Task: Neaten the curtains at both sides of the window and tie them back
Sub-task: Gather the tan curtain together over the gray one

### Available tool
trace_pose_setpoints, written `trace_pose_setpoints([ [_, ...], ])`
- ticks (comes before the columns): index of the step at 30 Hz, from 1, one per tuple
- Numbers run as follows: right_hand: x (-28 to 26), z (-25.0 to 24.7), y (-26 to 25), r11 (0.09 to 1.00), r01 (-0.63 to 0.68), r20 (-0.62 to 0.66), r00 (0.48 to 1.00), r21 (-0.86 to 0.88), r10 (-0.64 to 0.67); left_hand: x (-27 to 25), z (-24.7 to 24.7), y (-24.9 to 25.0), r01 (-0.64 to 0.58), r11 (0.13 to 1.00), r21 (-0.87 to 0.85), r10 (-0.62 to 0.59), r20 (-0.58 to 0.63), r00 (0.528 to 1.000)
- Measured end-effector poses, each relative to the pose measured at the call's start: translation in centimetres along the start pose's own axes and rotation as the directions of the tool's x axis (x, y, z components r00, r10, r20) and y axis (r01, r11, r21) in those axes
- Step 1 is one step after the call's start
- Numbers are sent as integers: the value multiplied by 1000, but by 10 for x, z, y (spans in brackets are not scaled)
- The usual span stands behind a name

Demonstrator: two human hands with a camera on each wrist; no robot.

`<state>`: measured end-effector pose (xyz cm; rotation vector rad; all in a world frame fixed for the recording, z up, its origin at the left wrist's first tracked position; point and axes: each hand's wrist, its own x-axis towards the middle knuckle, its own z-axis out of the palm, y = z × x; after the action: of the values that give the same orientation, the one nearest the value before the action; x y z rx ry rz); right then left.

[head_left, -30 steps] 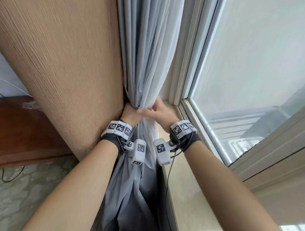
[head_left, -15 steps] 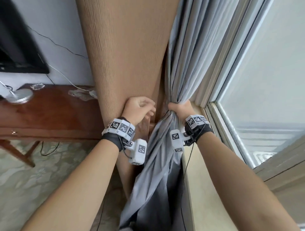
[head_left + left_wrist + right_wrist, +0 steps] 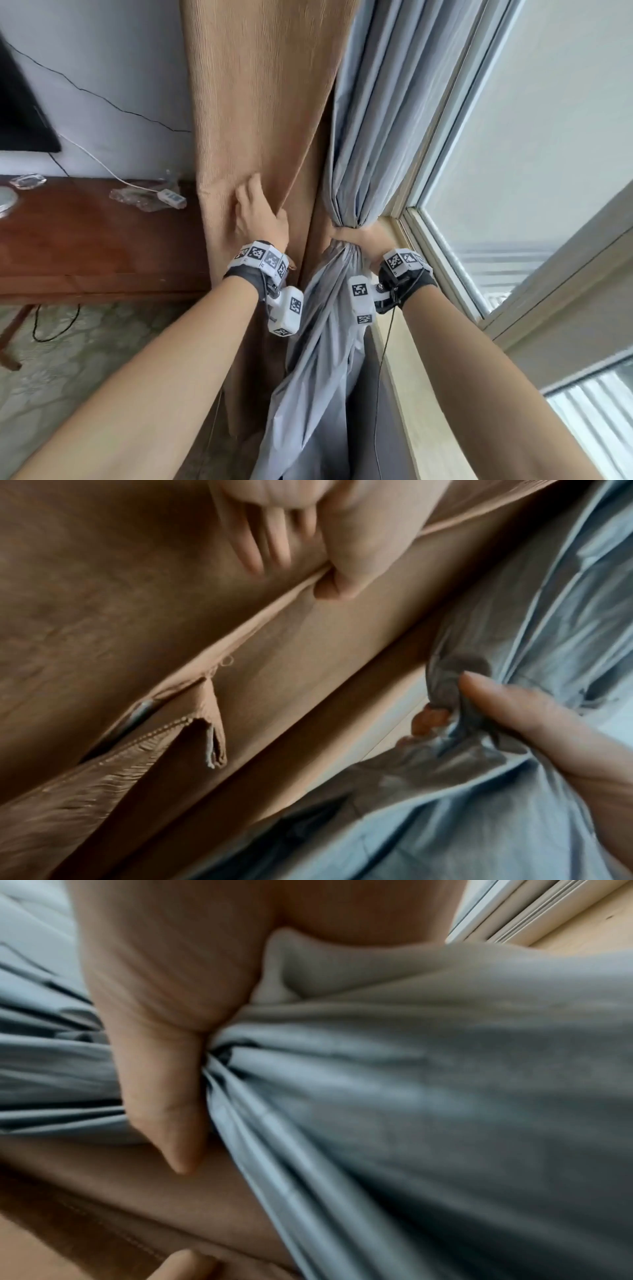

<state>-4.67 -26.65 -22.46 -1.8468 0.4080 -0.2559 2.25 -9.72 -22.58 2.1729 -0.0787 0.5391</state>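
Observation:
A tan curtain [image 3: 260, 102] hangs in the middle, with a grey-blue curtain [image 3: 370, 120] beside it against the window frame. My right hand [image 3: 354, 236] grips the grey-blue curtain gathered into a tight bunch; the loose cloth falls below the fist. The right wrist view shows the thumb [image 3: 164, 1096] wrapped over the bunched folds [image 3: 411, 1096]. My left hand [image 3: 255, 205] lies on the tan curtain with its fingers [image 3: 267, 542] straight and the thumb [image 3: 342, 572] against a raised fold. A tan hemmed corner [image 3: 212, 739] sticks out lower down.
A dark wooden desk [image 3: 85, 240] stands at the left with a white power strip [image 3: 171, 197] and a plastic wrapper on it. A dark screen [image 3: 20, 113] hangs above. The window glass [image 3: 531, 137] and beige sill [image 3: 414, 394] run along the right. A cable lies on the patterned floor [image 3: 54, 329].
My left hand let go of the grey-blue bunch and moved left onto the tan curtain. The right hand kept its grip. The head view swung left, showing the desk.

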Motion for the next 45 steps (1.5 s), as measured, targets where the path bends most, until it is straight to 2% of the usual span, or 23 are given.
trace_pose_setpoints([
  [2,-11,8,-2,1000,-26,-52,998,10,26,3,-9,-10,9,995,-102,-1,80,997],
  [4,-21,19,-6,999,-44,-101,994,32,47,1,-16,-20,-35,981,-192,69,172,983],
  [7,-34,31,-13,999,-35,-131,991,-16,33,-12,-24,-33,-47,933,-357,173,329,928],
  [10,-46,38,-20,995,-10,-142,990,-102,-4,-19,-37,-41,14,904,-427,199,451,870],
  [13,-49,42,-21,985,-14,-150,989,-171,-12,-15,-53,-53,22,891,-454,220,474,853],
  [18,-58,43,-26,987,17,-122,992,-162,-37,-10,-69,-64,-38,915,-401,228,437,870],
  [23,-51,31,-21,970,-32,-115,993,-239,4,-9,-71,-63,50,894,-445,161,424,891],
  [27,-47,23,-15,964,-40,-101,995,-262,14,-17,-62,-49,89,908,-410,136,487,863],
  [30,-48,23,-11,964,-28,-89,996,-263,5,-31,-45,-34,183,883,-433,112,572,813],
  [33,-53,22,-10,946,79,-62,993,-314,-103,-43,-31,-18,326,832,-448,74,672,737],
  [35,-58,25,-10,941,132,-55,986,-312,-156,-47,-31,-6,416,790,-451,70,740,669],
  [39,-44,25,1,976,112,105,990,-188,-94,-51,-35,14,576,720,-387,23,843,538],
  [42,-20,24,26,971,147,122,984,-187,-126,-51,-36,18,570,757,-320,42,894,446],
  [44,-20,26,27,970,172,63,984,-169,-164,-48,-30,14,530,802,-276,36,907,419],
  [45,-25,27,24,972,171,9,985,-160,-172,-47,-32,16,497,828,-260,33,907,420],
])
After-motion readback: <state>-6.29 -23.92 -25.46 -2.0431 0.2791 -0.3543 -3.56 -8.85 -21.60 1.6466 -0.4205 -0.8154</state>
